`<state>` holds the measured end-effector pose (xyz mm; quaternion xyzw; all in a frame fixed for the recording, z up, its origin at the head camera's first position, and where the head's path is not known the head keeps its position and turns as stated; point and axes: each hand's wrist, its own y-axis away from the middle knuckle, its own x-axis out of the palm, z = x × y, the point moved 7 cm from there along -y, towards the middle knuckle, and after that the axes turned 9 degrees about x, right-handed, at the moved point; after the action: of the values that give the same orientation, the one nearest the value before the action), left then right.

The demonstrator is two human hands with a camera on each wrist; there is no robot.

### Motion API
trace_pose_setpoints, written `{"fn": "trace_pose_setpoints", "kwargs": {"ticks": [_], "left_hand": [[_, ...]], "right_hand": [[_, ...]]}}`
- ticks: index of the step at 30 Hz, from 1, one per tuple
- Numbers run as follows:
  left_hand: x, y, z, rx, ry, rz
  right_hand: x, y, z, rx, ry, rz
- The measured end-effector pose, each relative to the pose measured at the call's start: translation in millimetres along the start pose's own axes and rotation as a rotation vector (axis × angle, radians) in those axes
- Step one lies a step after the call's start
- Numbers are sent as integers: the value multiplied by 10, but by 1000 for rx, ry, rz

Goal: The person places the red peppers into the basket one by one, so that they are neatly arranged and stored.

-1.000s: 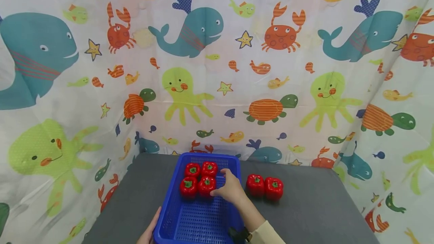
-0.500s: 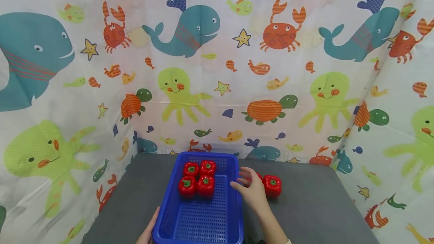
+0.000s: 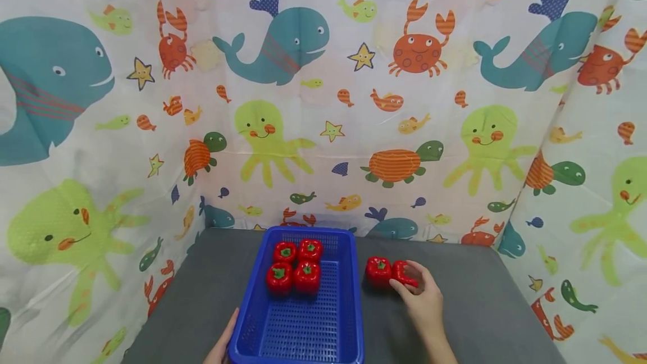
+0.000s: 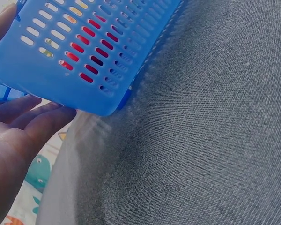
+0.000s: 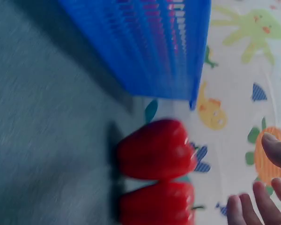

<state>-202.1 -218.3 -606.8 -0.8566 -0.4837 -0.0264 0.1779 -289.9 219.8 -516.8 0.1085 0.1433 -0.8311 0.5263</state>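
A blue plastic basket (image 3: 298,319) with slotted walls holds several red bell peppers (image 3: 307,277) at its far left. My left hand (image 3: 223,341) holds the basket at its near left corner; in the left wrist view the thumb (image 4: 1,23) and fingers (image 4: 47,119) lie on either side of the wall. To the right of the basket, a red pepper (image 3: 378,271) and a second pepper (image 3: 401,273) stand side by side on the table. My right hand (image 3: 422,291) is at the right one, thumb and fingers spread apart and overlapping it in the head view.
A grey cloth-covered table (image 3: 485,308) carries the basket. Behind and on both sides hangs a white curtain (image 3: 313,206) printed with sea animals.
My right hand has moved out of the basket, rightward past the nearer pepper, to the right-hand one. The left hand stays at the basket, and the peppers stand as before.
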Motion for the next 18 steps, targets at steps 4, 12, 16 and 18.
{"fn": "trace_pose_setpoints", "kwargs": {"ticks": [4, 12, 16, 18], "left_hand": [[28, 12, -43, -97, -15, -59], [79, 10, -58, -192, 16, -162], [109, 12, -50, -182, 20, -158], [104, 21, -41, -189, 36, -161]], "right_hand": [[-76, -72, -187, -8, 77, -63], [40, -289, -536, 47, 116, 136], [65, -374, -673, 81, 118, 180], [83, -394, -719, 92, 129, 202]]}}
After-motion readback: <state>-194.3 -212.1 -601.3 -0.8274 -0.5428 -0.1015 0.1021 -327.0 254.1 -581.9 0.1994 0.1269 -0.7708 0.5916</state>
